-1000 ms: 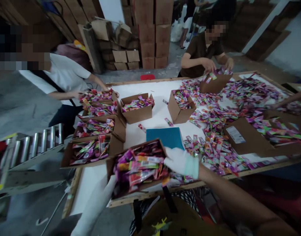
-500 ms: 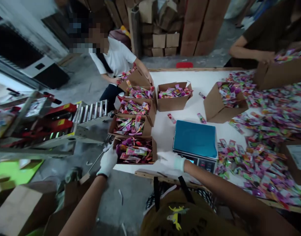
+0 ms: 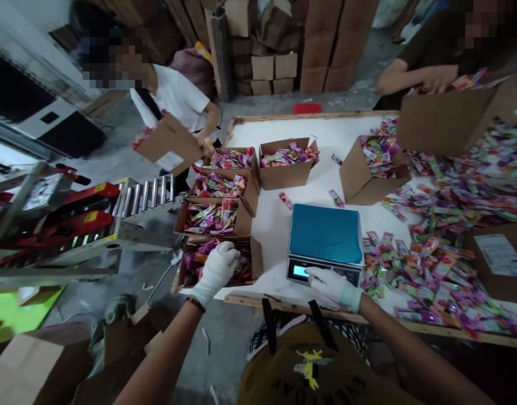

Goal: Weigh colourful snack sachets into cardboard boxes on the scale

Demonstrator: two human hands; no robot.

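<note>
My left hand [image 3: 219, 271], in a white glove, is over the nearest cardboard box [image 3: 257, 261], its fingers curled down among the small colourful packets [image 3: 194, 263] inside. The glove hides what those fingers hold, if anything. My right hand [image 3: 332, 284], gloved too, reaches across the front panel of a weighing scale [image 3: 326, 233], fingers stretched out beside its lit display [image 3: 301, 271]. The scale has a blue plate with nothing on it.
More open boxes of packets [image 3: 211, 216] line the table's left side, and another box [image 3: 286, 177] stands behind. Loose packets [image 3: 444, 264] heap up at right. A person [image 3: 178, 93] at left carries a box [image 3: 171, 143]; a second person [image 3: 427, 73] handles a box. A roller conveyor [image 3: 144, 199] stands left.
My left hand has moved from the near box's left side to over its packets. My right hand has moved right onto the scale's panel. The person at left has lifted a box away.
</note>
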